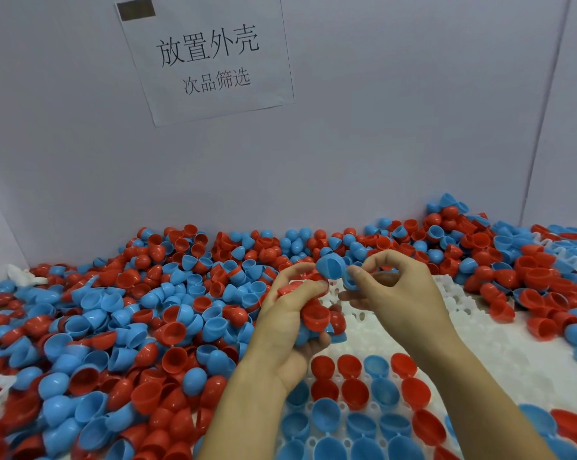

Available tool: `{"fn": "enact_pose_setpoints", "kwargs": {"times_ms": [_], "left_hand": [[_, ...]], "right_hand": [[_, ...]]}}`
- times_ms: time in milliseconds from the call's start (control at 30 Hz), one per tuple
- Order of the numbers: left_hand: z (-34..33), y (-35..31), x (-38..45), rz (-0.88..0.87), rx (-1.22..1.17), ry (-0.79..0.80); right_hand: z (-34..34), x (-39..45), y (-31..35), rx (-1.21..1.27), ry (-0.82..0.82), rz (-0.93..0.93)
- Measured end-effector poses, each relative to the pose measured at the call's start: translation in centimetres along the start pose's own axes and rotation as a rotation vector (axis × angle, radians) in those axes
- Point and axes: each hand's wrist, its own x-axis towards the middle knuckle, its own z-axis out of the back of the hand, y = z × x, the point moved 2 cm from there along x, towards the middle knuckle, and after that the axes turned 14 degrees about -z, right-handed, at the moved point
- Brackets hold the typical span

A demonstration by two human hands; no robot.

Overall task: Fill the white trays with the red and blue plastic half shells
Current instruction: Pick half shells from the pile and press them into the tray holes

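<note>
A white tray (479, 333) with round holes lies at the lower right, and its near rows hold red and blue half shells (355, 393) with the open side up. My left hand (290, 320) grips a bunch of red and blue shells (317, 315) above the tray's left edge. At its fingertips sits a blue half shell (330, 265). My right hand (393, 287) pinches a second blue shell (350, 280) right beside it, between thumb and forefinger. Both hands hover above the tray's far part.
A deep heap of loose red and blue half shells (131, 327) covers the table to the left and along the back wall. More shells (546, 293) lie at the right. A paper sign (207, 58) hangs on the grey wall. More white trays (566, 257) show at the far right.
</note>
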Motion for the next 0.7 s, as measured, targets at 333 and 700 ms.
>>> {"fn": "enact_pose_setpoints", "kwargs": {"times_ms": [333,700], "left_hand": [[0.04,0.02,-0.05,-0.022,0.064,0.031],[-0.03,-0.02,-0.13,-0.051,0.165,0.045]], "right_hand": [[0.0,-0.12,-0.18,-0.106,0.048,0.031],[-0.53,-0.59,0.17,-0.15,0.203,0.057]]}}
